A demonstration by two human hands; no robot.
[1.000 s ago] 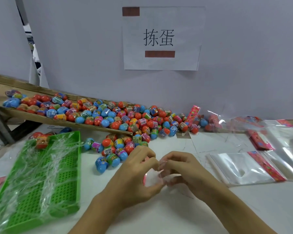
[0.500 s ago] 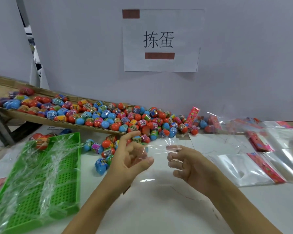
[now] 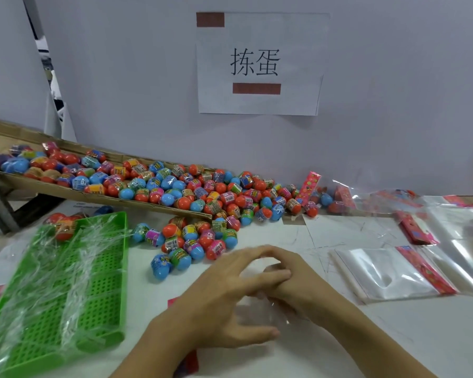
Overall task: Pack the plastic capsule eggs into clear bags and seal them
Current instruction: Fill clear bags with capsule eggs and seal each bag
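A green plastic tray with holes is lying at nine o'clock, and small red and blue plastic capsule eggs are sitting in a pile at eleven o'clock. In the middle, the left hand is crossing over the right hand, fingers spread out, both touching a see-through plastic bag. Flat clear bags with red tops are lying at three o'clock.

A green perforated tray, draped in crinkled clear film, lies on the white bench at left. A paper sign with two black characters hangs on the grey wall behind.
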